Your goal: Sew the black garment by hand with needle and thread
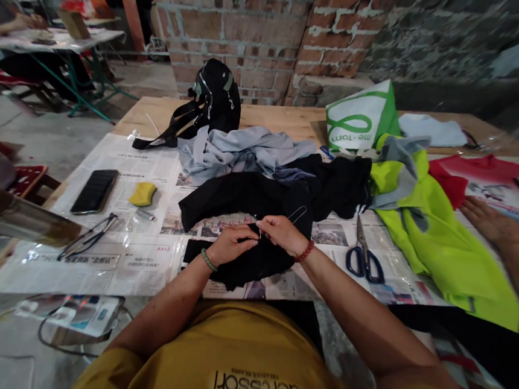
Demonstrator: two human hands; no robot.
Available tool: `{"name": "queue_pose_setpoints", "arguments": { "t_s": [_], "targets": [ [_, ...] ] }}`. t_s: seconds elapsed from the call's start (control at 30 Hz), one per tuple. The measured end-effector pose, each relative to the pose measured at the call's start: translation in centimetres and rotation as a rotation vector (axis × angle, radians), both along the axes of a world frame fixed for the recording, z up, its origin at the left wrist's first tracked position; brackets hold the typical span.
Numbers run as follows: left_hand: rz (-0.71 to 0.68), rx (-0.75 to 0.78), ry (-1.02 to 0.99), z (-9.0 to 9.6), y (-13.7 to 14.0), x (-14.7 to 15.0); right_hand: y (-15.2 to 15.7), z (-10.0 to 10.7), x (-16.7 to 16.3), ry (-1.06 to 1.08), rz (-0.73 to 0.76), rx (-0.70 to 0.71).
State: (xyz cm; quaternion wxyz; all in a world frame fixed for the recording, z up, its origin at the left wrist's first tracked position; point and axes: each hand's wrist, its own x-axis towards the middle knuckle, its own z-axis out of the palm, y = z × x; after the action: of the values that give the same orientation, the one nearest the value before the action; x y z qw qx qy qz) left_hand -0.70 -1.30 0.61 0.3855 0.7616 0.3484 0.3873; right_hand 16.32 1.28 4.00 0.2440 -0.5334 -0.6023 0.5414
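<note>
A black garment [253,263] lies bunched on newspaper in front of me. My left hand [231,245], with a green bead bracelet, pinches its cloth between thumb and fingers. Right beside it, my right hand [283,233], with a red bracelet, is closed at the fingertips on what looks like a fine needle [260,234]. A pale loop of thread [298,213] stands out above the right hand. The needle is tiny, and the exact stitch point is hidden by my fingers. Scissors [362,259] with dark blue handles rest to the right of the cloth.
Left on the newspaper are a phone [95,191], yellow sponge [142,194], thread spool [145,214] and glasses [88,238]. Behind are grey cloth [245,151], a black bag [222,97] and a green-white bag [361,118]. A neon jacket [442,234] and another person's hand [488,220] are right.
</note>
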Motion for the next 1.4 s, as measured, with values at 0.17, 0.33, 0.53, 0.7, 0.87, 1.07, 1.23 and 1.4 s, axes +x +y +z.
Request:
{"name": "queue_pose_setpoints", "arguments": {
  "t_s": [0.17,0.33,0.53,0.7,0.87,1.07,1.23,1.4],
  "targets": [
    [0.098,0.046,0.028,0.2,-0.4,0.5,-0.6,-1.1,-0.3,0.016,-0.022,0.156],
    [0.189,0.028,0.016,0.2,-0.4,0.7,-1.2,-1.7,-0.4,-0.014,0.009,0.211],
    [0.229,-0.174,-0.073,0.3,0.2,0.4,-0.6,-1.3,0.9,-0.066,-0.026,0.301],
    [0.258,-0.574,-0.317,0.1,0.5,0.3,-0.8,-2.7,2.6,0.081,-0.408,0.593],
    [0.279,-0.727,-0.450,0.1,0.6,0.5,-2.2,-4.3,2.9,-0.008,-0.473,0.862],
    [0.267,-0.747,-0.407,-0.1,0.6,0.8,-3.0,-4.3,1.9,-0.164,-0.091,1.051],
    [0.197,-0.678,-0.315,-0.2,0.3,0.9,-3.1,-4.7,1.5,-0.209,0.021,1.068],
    [0.175,-0.646,-0.296,0.0,0.1,0.9,-3.3,-4.7,1.5,-0.152,0.031,1.104]
  ]
}}
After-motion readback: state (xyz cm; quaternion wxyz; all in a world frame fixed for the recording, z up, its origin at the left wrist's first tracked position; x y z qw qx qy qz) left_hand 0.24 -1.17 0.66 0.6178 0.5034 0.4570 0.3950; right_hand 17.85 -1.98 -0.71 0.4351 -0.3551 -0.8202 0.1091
